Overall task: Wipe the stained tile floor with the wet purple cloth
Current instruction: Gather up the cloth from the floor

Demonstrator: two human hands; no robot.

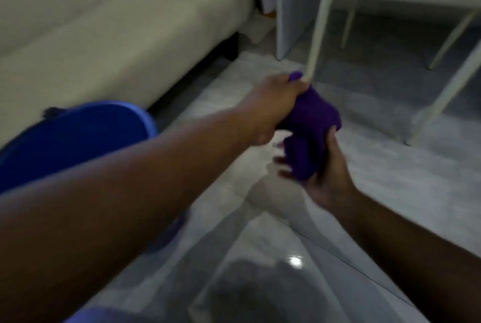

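both hands (pixel 276 104) (pixel 325 171) clutch the bunched purple cloth (pixel 309 127) above the tile floor (pixel 390 166).

One head-worn camera looks forward and steeply down, close above the tile floor (pixel 390 179), with the cream sofa (pixel 117 36) upper left of it.

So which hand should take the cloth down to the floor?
Probably the right hand: it cups the bunched cloth from below, nearer the floor. The left hand only pinches its top.
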